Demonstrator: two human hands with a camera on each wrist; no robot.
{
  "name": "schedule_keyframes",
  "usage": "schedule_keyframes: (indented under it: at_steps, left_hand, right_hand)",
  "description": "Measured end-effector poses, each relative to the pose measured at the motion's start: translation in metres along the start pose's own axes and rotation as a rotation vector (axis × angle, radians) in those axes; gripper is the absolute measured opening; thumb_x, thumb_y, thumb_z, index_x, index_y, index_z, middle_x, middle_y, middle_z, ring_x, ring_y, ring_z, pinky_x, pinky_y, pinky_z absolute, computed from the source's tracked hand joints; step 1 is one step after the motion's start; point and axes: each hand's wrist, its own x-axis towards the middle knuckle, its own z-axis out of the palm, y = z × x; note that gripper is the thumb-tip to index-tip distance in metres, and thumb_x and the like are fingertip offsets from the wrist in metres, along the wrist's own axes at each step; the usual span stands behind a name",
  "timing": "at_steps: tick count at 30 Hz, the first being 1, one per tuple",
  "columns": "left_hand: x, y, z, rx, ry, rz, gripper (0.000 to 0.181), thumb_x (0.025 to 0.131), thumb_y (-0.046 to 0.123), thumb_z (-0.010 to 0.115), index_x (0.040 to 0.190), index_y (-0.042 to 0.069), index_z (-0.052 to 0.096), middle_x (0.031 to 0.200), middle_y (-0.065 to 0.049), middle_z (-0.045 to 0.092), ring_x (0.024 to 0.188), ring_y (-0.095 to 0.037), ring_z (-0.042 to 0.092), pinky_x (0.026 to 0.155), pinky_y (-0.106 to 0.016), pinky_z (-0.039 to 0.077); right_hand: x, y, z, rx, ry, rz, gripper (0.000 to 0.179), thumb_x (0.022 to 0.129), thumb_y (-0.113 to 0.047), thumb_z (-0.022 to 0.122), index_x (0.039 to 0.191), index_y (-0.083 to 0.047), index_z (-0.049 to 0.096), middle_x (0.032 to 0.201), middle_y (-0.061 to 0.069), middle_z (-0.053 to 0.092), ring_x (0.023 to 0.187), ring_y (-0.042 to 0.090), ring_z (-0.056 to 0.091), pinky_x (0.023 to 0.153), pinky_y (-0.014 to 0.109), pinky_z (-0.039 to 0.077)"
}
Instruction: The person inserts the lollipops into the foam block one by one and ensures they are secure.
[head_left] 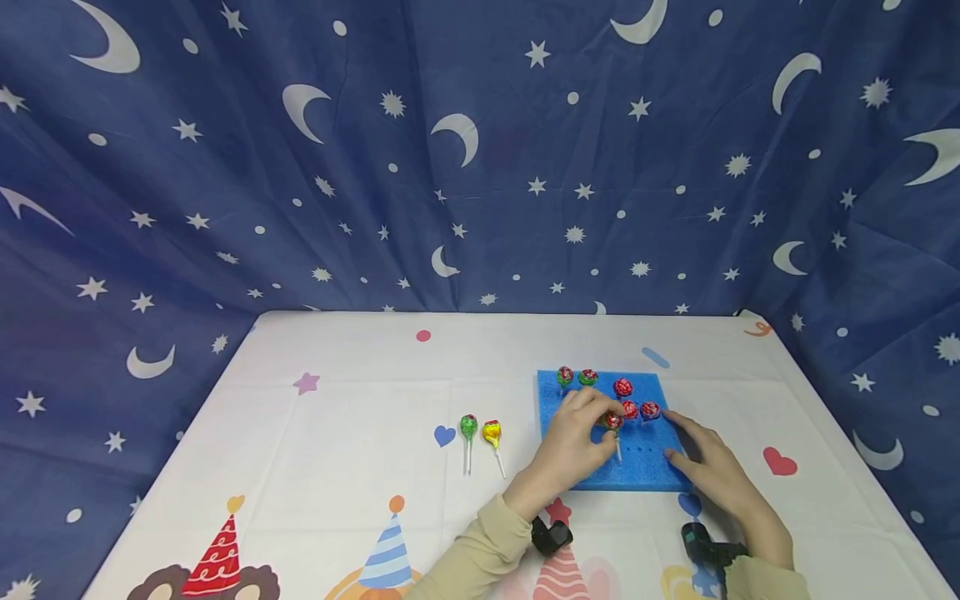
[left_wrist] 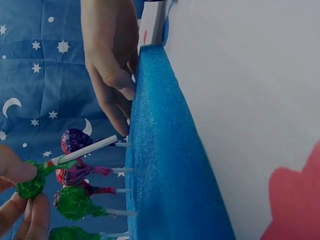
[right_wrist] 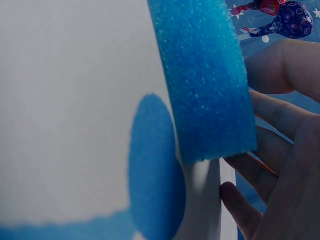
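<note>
My left hand (head_left: 573, 437) pinches a green-wrapped lollipop (left_wrist: 32, 186) by its candy head, above a blue foam block (head_left: 637, 471). Its white stick (left_wrist: 90, 149) slants away from the fingers, free of the foam in the left wrist view. Several wrapped lollipops stand with their sticks in the block, among them a purple one (left_wrist: 75, 141) and another green one (left_wrist: 74, 202). At the block's right edge rests my right hand (head_left: 716, 475), its fingers extended along the side, thumb and fingers by the foam (right_wrist: 210, 100) in the right wrist view.
Left of the block, a green lollipop (head_left: 468, 427) and a yellow lollipop (head_left: 492, 432) lie on the white patterned tablecloth (head_left: 360, 442). A dark blue curtain (head_left: 510, 208) with moons and stars hangs behind the table. Small holes dot the foam's top.
</note>
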Motion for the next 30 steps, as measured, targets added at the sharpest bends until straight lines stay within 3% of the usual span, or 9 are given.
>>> schedule_keyframes:
  at_steps: [15,22,30]
  left_hand:
    - [0.01,0.003,0.014,0.172,0.007,0.12,0.028,0.084,0.006,0.067,0.11,0.015,0.065,0.108,0.005,0.06,0.098,-0.008,0.052,0.084,-0.011,0.042]
    - [0.012,0.002,0.019,0.228,0.002,0.171,0.027,0.084,0.007,0.067,0.109,0.017,0.066,0.105,0.007,0.061,0.093,-0.007,0.05,0.081,-0.009,0.04]
    - [0.012,0.0,0.022,0.266,-0.016,0.191,0.025,0.085,0.008,0.067,0.108,0.017,0.065,0.106,0.007,0.061,0.092,-0.007,0.049,0.082,-0.01,0.041]
  right_hand:
    - [-0.001,0.002,-0.001,0.009,0.009,-0.023,0.064,0.093,-0.03,0.057,0.149,-0.008,0.032,0.15,0.03,0.03,0.134,0.058,0.025,0.097,0.078,0.024]
    - [-0.001,0.002,-0.002,0.012,0.012,-0.035,0.064,0.093,-0.03,0.057,0.148,-0.008,0.032,0.15,0.031,0.03,0.134,0.058,0.025,0.097,0.078,0.024]
    - [0.0,0.002,-0.001,0.015,0.011,-0.036,0.064,0.094,-0.031,0.057,0.148,-0.008,0.032,0.149,0.031,0.03,0.134,0.058,0.025,0.098,0.078,0.024]
